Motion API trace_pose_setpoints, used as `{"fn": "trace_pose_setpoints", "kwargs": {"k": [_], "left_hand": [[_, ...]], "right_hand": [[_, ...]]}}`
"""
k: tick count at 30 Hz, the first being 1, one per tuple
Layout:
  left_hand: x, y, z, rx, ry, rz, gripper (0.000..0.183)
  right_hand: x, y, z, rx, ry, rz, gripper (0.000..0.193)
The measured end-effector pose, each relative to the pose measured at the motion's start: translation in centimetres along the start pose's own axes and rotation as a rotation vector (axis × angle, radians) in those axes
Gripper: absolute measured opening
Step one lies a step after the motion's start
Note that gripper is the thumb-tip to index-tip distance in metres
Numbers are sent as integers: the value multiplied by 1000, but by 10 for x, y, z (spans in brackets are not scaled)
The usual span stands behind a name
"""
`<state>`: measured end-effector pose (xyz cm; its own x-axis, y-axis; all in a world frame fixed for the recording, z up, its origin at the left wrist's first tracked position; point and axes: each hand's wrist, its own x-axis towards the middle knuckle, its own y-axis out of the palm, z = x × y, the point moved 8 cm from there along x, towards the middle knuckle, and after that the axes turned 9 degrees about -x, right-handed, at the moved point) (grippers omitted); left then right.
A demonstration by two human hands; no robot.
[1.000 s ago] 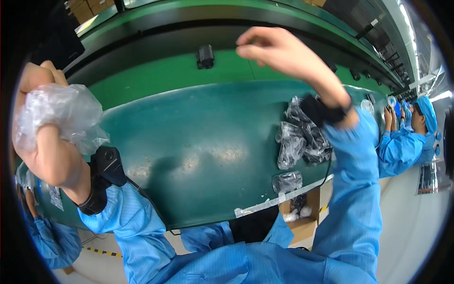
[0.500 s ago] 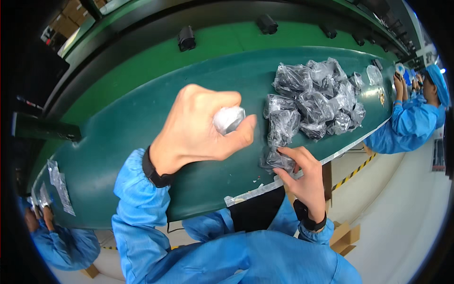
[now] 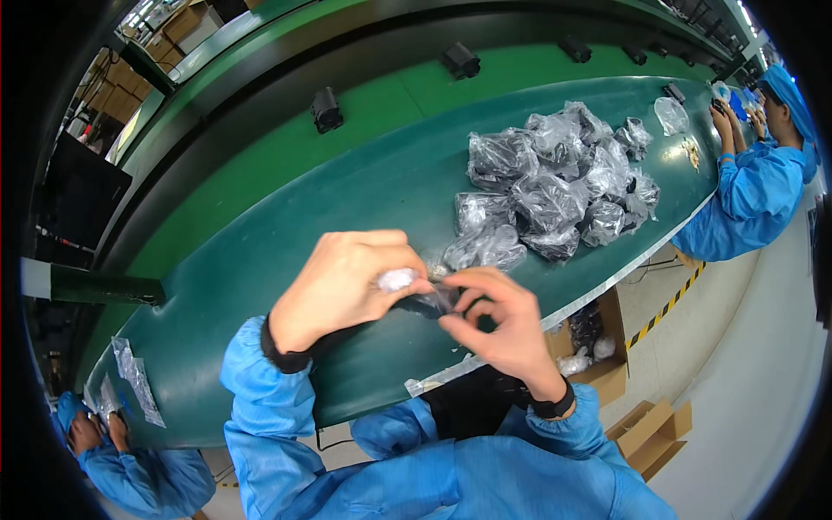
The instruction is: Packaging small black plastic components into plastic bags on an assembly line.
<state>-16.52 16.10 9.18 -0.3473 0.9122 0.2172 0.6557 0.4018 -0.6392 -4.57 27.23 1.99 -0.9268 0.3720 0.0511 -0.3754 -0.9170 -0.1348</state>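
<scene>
My left hand point(image 3: 347, 282) is closed round a whitish, rounded object point(image 3: 398, 279). Only its end shows inside the fist, so its kind cannot be made out. Against those fingers, just above the green work surface point(image 3: 286, 234), is a clear plastic bag point(image 3: 440, 299) with something dark in it. My right hand point(image 3: 503, 325) pinches the bag's right side between thumb and fingers, slightly blurred. Beyond both hands lies a heap of clear plastic bags point(image 3: 548, 204) holding dark items.
Black blocky devices point(image 3: 327, 110) stand on the green strip along the far side. Flat plastic bags point(image 3: 139, 381) lie at the left end. Co-workers in blue sit at the right point(image 3: 750, 191) and lower left point(image 3: 143, 472). Open cardboard boxes point(image 3: 654, 438) stand below the near edge.
My left hand has come down and toward the right hand, still closed on the whitish object. The right hand has brought a bag from the heap's near edge leftward to meet it.
</scene>
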Motion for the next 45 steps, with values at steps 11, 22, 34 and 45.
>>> {"fn": "trace_pose_setpoints", "kwargs": {"k": [11,22,34,45], "left_hand": [[-14,-80,-15,-3,-144,-408,11],[-14,-65,-3,-120,-177,-432,26],[8,-9,-13,-241,146,-53,47],[2,-27,-12,-30,112,-277,18]], "right_hand": [[6,-30,23,-1177,-454,-142,35],[12,-26,-22,942,186,-43,28],[10,22,-29,975,390,188,34],[12,-2,-48,375,430,-25,22]]}}
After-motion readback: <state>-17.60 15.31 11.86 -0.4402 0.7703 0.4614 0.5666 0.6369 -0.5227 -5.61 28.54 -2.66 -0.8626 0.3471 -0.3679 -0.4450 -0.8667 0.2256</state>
